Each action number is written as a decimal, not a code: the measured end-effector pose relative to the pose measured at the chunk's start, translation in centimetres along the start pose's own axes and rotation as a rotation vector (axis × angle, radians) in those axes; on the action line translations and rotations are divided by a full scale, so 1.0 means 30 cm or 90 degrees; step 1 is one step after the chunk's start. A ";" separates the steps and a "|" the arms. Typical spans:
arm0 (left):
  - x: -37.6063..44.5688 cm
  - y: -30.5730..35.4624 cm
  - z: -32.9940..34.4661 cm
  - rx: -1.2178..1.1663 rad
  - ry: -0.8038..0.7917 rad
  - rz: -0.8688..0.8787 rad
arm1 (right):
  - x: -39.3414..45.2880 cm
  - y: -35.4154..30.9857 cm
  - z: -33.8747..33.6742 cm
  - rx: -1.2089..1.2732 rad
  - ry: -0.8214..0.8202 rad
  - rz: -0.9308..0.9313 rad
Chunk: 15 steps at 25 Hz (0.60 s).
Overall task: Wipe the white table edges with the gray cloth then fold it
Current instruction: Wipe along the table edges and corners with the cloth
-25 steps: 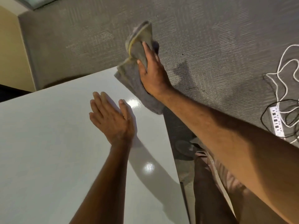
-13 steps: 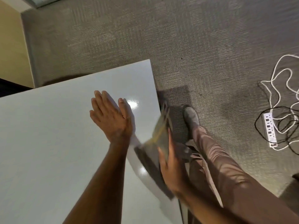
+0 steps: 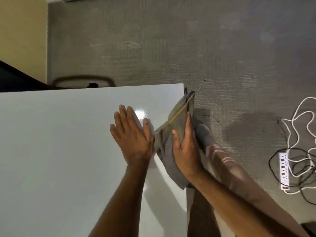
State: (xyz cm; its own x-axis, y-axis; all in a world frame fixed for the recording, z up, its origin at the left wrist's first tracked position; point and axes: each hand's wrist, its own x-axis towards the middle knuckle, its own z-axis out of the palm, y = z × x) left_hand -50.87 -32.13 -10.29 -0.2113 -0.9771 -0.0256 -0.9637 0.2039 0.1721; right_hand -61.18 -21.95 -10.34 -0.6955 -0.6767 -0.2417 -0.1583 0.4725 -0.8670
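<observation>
Gray cloth [image 3: 172, 139], gripped under the right hand [image 3: 185, 151], has moved farther up the desk [image 3: 59, 142] edge since half a second ago. Left hand [image 3: 131, 135] stays flat, open, beside it.

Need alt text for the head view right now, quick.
The right hand presses a gray cloth over the white table's right edge, while the left hand rests flat on top. A power strip lies on the carpet.

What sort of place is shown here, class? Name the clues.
Probably an office or meeting room: a plain white table, grey commercial-style carpet, and a power strip with tangled cables on the floor.
</observation>
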 end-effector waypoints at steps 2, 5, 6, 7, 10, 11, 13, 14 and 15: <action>-0.004 0.009 -0.005 -0.003 0.002 0.003 | 0.158 -0.042 -0.003 0.010 -0.017 -0.011; -0.003 0.021 -0.006 0.030 -0.026 -0.009 | 0.336 -0.069 -0.022 -0.062 -0.046 -0.063; 0.005 0.020 -0.005 0.036 -0.031 -0.015 | 0.385 -0.076 -0.027 -0.104 -0.069 -0.097; 0.009 0.016 -0.003 0.032 -0.035 -0.017 | 0.425 -0.079 -0.036 -0.135 -0.097 -0.131; 0.017 0.001 0.000 0.013 -0.042 -0.034 | 0.529 -0.108 -0.058 -0.184 -0.215 -0.179; 0.021 0.000 -0.004 0.008 -0.047 -0.043 | 0.562 -0.118 -0.069 -0.205 -0.264 -0.200; 0.019 0.002 -0.010 0.004 -0.045 -0.043 | 0.608 -0.135 -0.097 -0.235 -0.347 -0.264; 0.023 0.005 -0.010 0.003 -0.037 -0.053 | 0.635 -0.144 -0.108 -0.242 -0.390 -0.290; 0.026 0.007 -0.009 -0.002 -0.020 -0.084 | 0.659 -0.149 -0.119 -0.253 -0.434 -0.309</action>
State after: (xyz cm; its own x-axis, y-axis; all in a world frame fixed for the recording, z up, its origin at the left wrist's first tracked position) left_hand -51.18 -32.85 -10.02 -0.0881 -0.9929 -0.0795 -0.9829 0.0737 0.1689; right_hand -76.72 -35.43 -9.70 0.0526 -0.9775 -0.2041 -0.6405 0.1238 -0.7579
